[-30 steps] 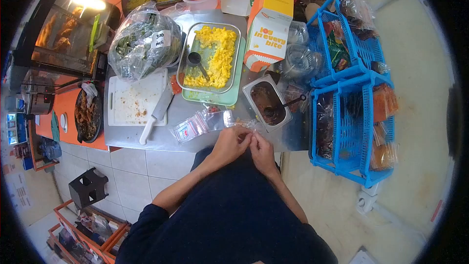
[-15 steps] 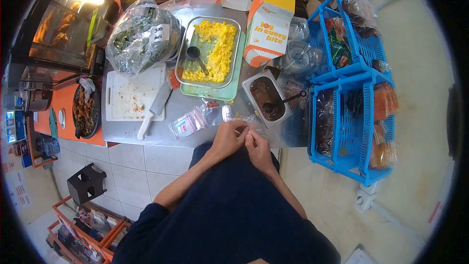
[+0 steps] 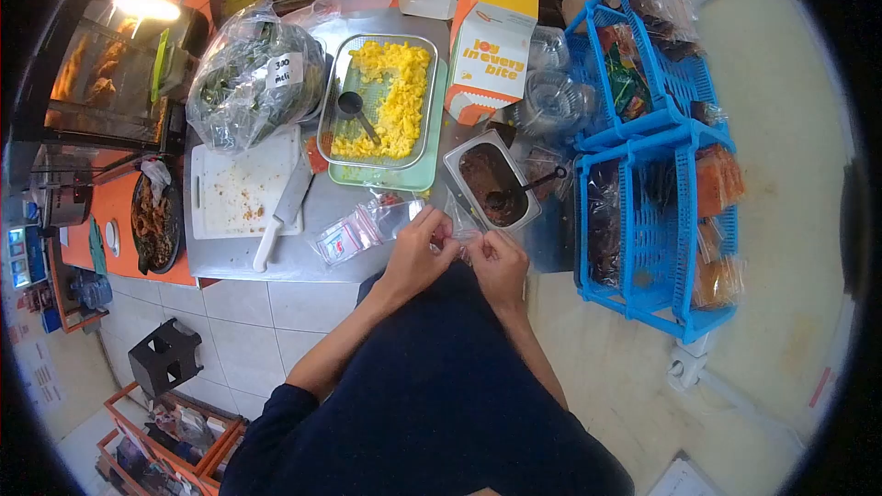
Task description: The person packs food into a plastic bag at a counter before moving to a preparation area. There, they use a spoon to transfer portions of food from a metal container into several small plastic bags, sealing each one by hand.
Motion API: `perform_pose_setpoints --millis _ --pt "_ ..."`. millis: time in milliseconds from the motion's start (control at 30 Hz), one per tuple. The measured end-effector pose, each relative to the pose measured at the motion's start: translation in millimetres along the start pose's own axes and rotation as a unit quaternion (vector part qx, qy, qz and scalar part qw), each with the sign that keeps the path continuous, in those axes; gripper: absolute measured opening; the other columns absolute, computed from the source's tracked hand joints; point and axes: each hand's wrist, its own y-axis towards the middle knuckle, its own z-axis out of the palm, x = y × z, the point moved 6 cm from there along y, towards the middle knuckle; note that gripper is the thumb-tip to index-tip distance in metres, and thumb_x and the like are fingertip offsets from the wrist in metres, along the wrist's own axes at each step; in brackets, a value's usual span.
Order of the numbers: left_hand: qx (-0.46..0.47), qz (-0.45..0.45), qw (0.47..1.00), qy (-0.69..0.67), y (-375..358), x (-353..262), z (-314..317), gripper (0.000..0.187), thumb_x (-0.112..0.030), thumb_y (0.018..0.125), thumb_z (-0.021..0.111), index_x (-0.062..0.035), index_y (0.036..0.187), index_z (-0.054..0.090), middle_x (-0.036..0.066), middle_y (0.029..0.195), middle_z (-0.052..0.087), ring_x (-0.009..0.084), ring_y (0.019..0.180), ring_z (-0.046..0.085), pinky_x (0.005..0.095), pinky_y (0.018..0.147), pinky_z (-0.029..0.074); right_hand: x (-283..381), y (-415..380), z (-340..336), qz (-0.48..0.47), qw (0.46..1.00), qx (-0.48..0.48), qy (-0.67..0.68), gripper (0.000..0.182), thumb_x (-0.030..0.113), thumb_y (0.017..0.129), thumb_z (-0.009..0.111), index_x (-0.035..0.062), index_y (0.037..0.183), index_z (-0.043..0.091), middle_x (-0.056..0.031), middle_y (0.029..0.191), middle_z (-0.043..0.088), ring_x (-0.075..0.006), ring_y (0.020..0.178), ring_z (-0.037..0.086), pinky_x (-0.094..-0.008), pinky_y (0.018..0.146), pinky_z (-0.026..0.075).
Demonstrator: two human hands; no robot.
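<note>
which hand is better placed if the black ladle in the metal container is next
Probably the right hand, closer to the metal container and the black ladle, which leans rightward. The left hand is farther; both seem busy with clear plastic.

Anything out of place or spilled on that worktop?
The knife lies slantwise across the edge of the white cutting board, handle pointing toward the near edge of the worktop, where it might get knocked. Crumbs are scattered on the board. I see no obvious damage.
</note>
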Motion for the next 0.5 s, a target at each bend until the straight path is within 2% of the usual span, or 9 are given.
perform_pose_setpoints --millis 67,167,200,267,300,367,400,467,500 --pt "-0.049 0.029 0.998 0.026 3 -14 -5 0.014 0.006 0.08 0.068 0.0036 0.088 0.056 0.012 0.085 0.058 0.0209 0.075 0.062 0.0317 0.066 0.057 11 3 -4 -0.03 0.998 -0.049 -0.004 0.021 0.004 0.084 0.072 0.0027 0.072 0.055 -0.0101 0.066 0.052 -0.0289 0.06 0.054 -0.0401 0.056 0.041" --pt "-0.082 0.05 0.995 0.017 8 -23 -6 0.015 0.007 0.079 0.069 0.0034 0.088 0.057 0.011 0.083 0.057 0.0234 0.073 0.062 0.0327 0.065 0.057 29 7 -13 -0.13 0.988 -0.088 0.009 0.015 -0.001 0.082 0.072 0.0034 0.076 0.06 -0.01 0.068 0.055 -0.0296 0.06 0.054 -0.0396 0.056 0.043" --pt "-0.08 0.051 0.995 0.016 8 -24 -6 0.015 0.007 0.079 0.069 0.0034 0.088 0.057 0.011 0.083 0.057 0.0234 0.073 0.062 0.0327 0.065 0.057 30 8 -13 -0.129 0.988 -0.089 0.008 0.015 -0.001 0.082 0.072 0.0034 0.076 0.06 -0.01 0.068 0.055 -0.0296 0.06 0.054 -0.0396 0.056 0.043" --pt "-0.091 0.075 0.993 0.031 7 -30 -5 0.018 0.007 0.078 0.072 0.0023 0.089 0.059 0.012 0.083 0.057 0.0242 0.074 0.063 0.0353 0.066 0.057 34 8 -15 -0.16 0.982 -0.103 0.005 0.011 -0.002 0.082 0.075 0.0029 0.092 0.074 -0.0087 0.069 0.051 -0.0219 0.059 0.053 -0.0343 0.055 0.041" --pt "-0.091 0.075 0.993 0.03 5 -29 -4 0.018 0.007 0.078 0.072 0.0023 0.089 0.059 0.012 0.083 0.057 0.0242 0.074 0.063 0.0353 0.066 0.057 36 8 -15 -0.159 0.982 -0.103 0.004 0.011 -0.002 0.082 0.075 0.0029 0.092 0.074 -0.0087 0.069 0.051 -0.0219 0.059 0.053 -0.0343 0.055 0.041" --pt "-0.056 0.168 0.981 0.076 -3 -37 0 0.02 0.006 0.076 0.075 -0.0002 0.09 0.062 0.013 0.087 0.06 0.0245 0.077 0.064 0.0371 0.068 0.056 12 12 -3 0.092 0.989 0.001 0.12 0.03 0.002 0.083 0.08 0.0039 0.113 0.077 0.0013 0.066 0.046 -0.008 0.059 0.045 -0.0264 0.054 0.036" --pt "-0.056 0.168 0.981 0.077 -3 -36 -3 0.02 0.006 0.076 0.075 -0.0002 0.09 0.062 0.013 0.087 0.06 0.0245 0.077 0.064 0.0371 0.068 0.056 13 14 -3 0.092 0.989 0.001 0.12 0.03 0.002 0.083 0.08 0.0039 0.113 0.077 0.0013 0.066 0.046 -0.008 0.059 0.045 -0.0264 0.054 0.036" --pt "0.023 0.242 0.964 0.105 -7 -45 0 0.022 0.003 0.079 0.077 -0.0029 0.094 0.062 0.011 0.093 0.064 0.0238 0.083 0.066 0.0372 0.073 0.055 -4 11 1 0.249 0.929 -0.01 0.273 0.038 0.007 0.086 0.082 0.0045 0.122 0.075 0.0101 0.068 0.042 -0.0009 0.063 0.038 -0.0211 0.055 0.03" --pt "0.022 0.242 0.964 0.105 -5 -48 -2 0.022 0.003 0.079 0.077 -0.0029 0.094 0.062 0.011 0.093 0.064 0.0238 0.083 0.066 0.0372 0.073 0.055 -8 11 1 0.248 0.929 -0.009 0.273 0.038 0.007 0.086 0.082 0.0045 0.122 0.075 0.0101 0.068 0.042 -0.0009 0.063 0.038 -0.0211 0.055 0.03"
